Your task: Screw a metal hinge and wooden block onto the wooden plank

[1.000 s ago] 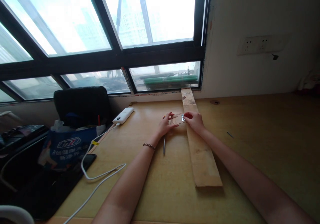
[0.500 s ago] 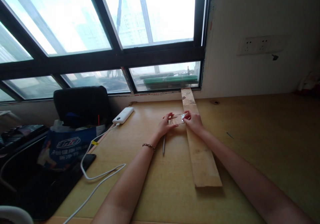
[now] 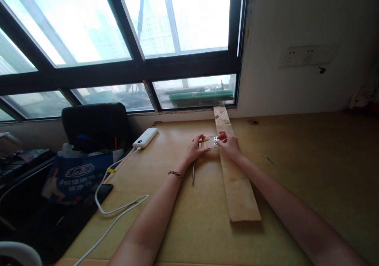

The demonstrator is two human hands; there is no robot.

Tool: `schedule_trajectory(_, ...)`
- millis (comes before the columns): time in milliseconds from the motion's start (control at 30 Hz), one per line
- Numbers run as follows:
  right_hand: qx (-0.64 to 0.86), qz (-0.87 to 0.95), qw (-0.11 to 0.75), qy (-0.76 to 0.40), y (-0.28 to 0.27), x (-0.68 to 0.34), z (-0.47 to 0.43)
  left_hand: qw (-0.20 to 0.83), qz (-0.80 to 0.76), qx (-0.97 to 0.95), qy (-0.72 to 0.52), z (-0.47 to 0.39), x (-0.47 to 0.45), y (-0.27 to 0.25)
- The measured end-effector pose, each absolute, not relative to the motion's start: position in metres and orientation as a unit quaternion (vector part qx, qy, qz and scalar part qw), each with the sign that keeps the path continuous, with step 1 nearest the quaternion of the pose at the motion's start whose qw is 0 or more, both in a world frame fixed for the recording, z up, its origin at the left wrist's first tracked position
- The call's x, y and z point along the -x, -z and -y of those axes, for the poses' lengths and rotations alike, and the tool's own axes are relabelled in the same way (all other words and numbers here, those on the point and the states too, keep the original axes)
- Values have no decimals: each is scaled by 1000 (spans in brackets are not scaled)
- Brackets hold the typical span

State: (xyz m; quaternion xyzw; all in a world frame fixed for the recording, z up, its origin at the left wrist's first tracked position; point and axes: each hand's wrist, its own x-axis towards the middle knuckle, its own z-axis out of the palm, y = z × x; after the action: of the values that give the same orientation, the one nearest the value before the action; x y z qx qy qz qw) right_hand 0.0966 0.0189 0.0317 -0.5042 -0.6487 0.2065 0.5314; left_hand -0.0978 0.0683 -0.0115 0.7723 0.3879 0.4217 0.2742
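My left hand (image 3: 196, 149) grips a small wooden block (image 3: 208, 142) by its left end, thumb in front and fingers behind. On the block's right end sits a small silver metal plate (image 3: 216, 140) with dark holes, perhaps a hinge. My right hand (image 3: 230, 145) pinches at this plate with thumb and forefinger; its fingertips partly cover it. Both hands are over or beside a long wooden plank (image 3: 239, 191) lying on the table. A thin metal rod (image 3: 193, 174), like a screwdriver shaft, lies below my left hand, its upper end hidden.
A white power bank (image 3: 145, 138) with a white cable (image 3: 122, 204) lies left on the wooden table (image 3: 171, 218). A small nail-like piece (image 3: 270, 161) lies right of the plank. A black chair (image 3: 94, 123) and blue bag (image 3: 79, 175) stand left, below the window.
The right fingers have shifted slightly on the metal plate, and more of the plate shows. The left hand keeps its hold on the block. The view has moved a little.
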Motion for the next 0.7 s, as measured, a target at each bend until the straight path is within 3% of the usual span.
schedule_trajectory(133,508,645,545,-168,-39,-120,-3,276,-394,-771,-418,-69,98,13)
schedule_trajectory(333,600,698,391,-16,-27,-219,20,272,-405,-767,-417,-68,98,11)
schedule_trajectory(467,700,631,330,-52,-7,-274,31,264,-406,-773,-411,-67,98,10)
schedule_trajectory(700,747,623,222,-71,7,-286,33,260,-418,-775,-395,-65,97,5)
